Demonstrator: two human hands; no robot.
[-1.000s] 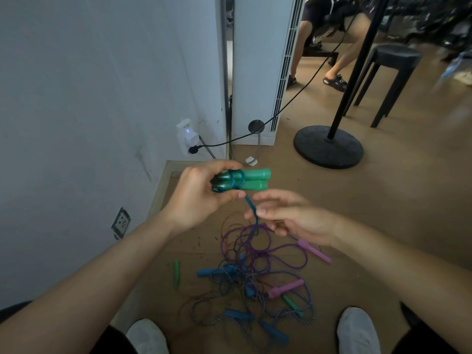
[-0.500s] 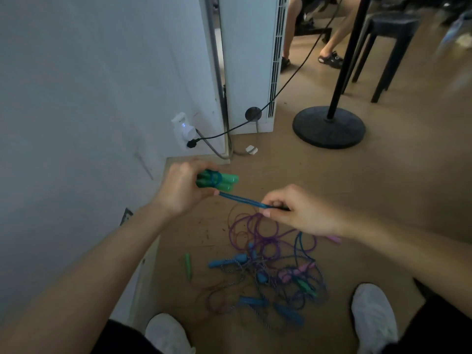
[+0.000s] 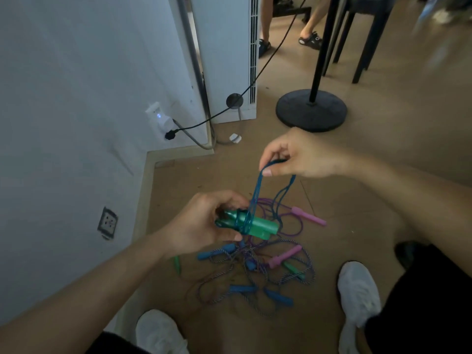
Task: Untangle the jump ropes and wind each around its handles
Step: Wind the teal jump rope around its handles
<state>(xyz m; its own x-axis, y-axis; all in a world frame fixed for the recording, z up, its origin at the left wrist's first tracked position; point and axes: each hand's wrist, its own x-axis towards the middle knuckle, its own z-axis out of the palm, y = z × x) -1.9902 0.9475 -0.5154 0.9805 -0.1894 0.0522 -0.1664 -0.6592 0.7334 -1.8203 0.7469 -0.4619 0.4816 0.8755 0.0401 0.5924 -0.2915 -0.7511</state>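
Head view: the left hand grips a pair of green handles held side by side, with several turns of teal rope wound round them, just above the floor tangle. The right hand, higher and nearer the black stand base, pinches a loop of that rope between thumb and fingers, its strands running taut down to the handles. A white wall closes the left side, and bare brown floor lies open to the right. The tangle sits between two white shoes.
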